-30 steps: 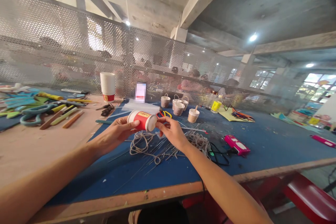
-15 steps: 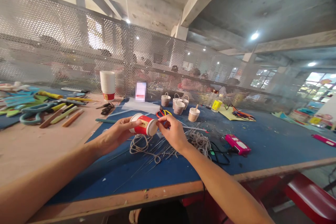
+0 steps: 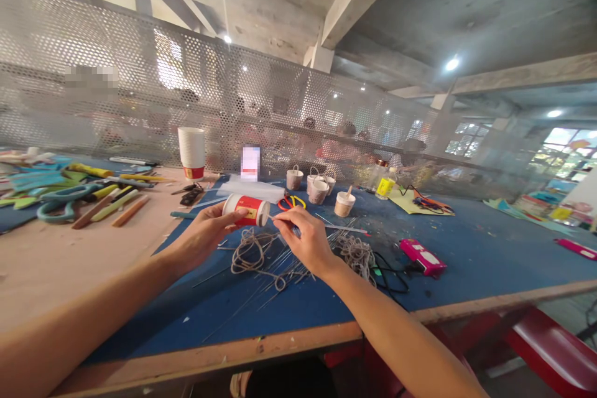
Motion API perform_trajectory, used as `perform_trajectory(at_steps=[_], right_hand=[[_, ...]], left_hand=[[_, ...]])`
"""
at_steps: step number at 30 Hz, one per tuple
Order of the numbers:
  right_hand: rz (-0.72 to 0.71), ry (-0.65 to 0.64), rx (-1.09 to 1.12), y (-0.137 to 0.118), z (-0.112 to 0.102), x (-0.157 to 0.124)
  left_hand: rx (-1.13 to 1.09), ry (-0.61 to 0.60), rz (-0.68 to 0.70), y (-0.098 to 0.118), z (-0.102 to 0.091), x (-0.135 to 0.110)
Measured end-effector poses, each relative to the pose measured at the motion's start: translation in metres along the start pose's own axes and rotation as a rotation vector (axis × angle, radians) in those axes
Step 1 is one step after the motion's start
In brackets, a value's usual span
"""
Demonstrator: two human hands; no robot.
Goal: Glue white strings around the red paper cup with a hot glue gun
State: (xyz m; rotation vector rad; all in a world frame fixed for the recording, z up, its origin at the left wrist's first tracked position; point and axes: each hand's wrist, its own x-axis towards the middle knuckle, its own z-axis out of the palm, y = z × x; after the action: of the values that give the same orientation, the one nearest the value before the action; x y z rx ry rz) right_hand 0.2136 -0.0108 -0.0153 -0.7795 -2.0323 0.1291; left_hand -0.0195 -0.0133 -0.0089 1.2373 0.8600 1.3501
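My left hand (image 3: 209,227) is wrapped round a red and white paper cup (image 3: 250,209), which lies on its side in the air above the table. Just off the cup's right end, my right hand (image 3: 301,233) pinches a thin grey cord that reaches to the cup; only a short bit of it shows. Below both hands rests a loose coil of grey cord (image 3: 249,254) among scattered thin wires (image 3: 280,267). A bigger tangle of cord (image 3: 357,255) lies right of my right wrist. Behind that hand are scissors with red and yellow handles (image 3: 298,201).
Several small cord-wrapped cups (image 3: 318,191) stand farther back, near a yellow-labelled bottle (image 3: 385,185). A stack of paper cups (image 3: 191,149) and a phone (image 3: 250,163) are at the back left. Teal scissors (image 3: 65,202) lie left; a pink device (image 3: 422,257) lies right.
The cup has moved slightly left and tipped so its end faces more to the right. My right hand has drawn a little away from it, with the thin cord between.
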Motion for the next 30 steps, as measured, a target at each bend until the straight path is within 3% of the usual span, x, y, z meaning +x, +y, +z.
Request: perform_trajectory(at_steps=[7,9,15,17,19,23,30], right_hand=[[-0.178,-0.135,-0.016,-0.011,-0.004,-0.002],[-0.178,-0.120,-0.051,-0.011,-0.005,-0.001],[0.169,0.104,-0.246,0.020,-0.025,0.013],[0.318,0.023,-0.356,0.036,-0.037,0.016],[0.448,-0.139,-0.484,0.049,-0.048,0.015],[0.516,-0.295,-0.709,0.060,-0.054,0.004],[0.653,-0.537,-0.646,0.058,-0.046,0.000]], left_hand=[[-0.064,0.051,0.045,-0.001,-0.005,0.003],[-0.077,0.049,0.051,-0.001,-0.006,0.004],[-0.063,0.068,0.046,0.000,-0.007,0.005],[-0.067,0.086,0.053,0.000,-0.008,0.006],[-0.058,0.100,0.062,0.000,-0.009,0.008],[-0.023,0.087,0.067,-0.005,-0.013,0.012],[-0.007,0.112,0.075,-0.013,-0.015,0.017]])
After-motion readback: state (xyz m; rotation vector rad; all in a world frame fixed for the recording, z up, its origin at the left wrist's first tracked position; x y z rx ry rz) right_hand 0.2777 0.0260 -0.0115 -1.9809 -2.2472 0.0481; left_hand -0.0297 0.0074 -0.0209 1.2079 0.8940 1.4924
